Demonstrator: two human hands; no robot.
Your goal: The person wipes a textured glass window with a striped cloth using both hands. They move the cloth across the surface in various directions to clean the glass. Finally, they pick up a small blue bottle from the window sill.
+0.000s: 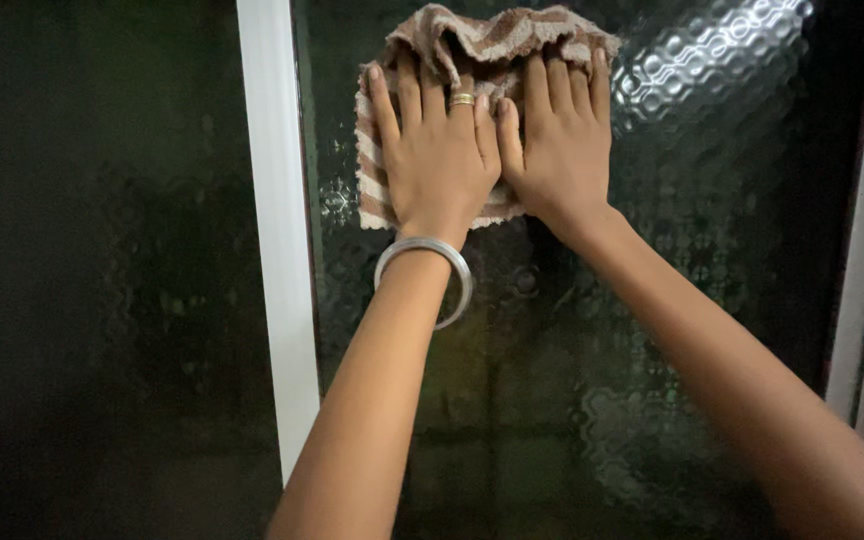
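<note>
Both palms flat, fingers spread, pinning a brown-and-cream striped cloth (482, 60) against the textured glass pane (672, 300), high up near its top. Left hand (439, 150) and right hand (559, 145) sit side by side, thumbs touching, pressing rather than gripping, so the cloth bunches above the fingertips. Silver bangle (424, 277) on left wrist, ring on one finger. White frame bar (279, 250) just left of the cloth bounds it on that side.
</note>
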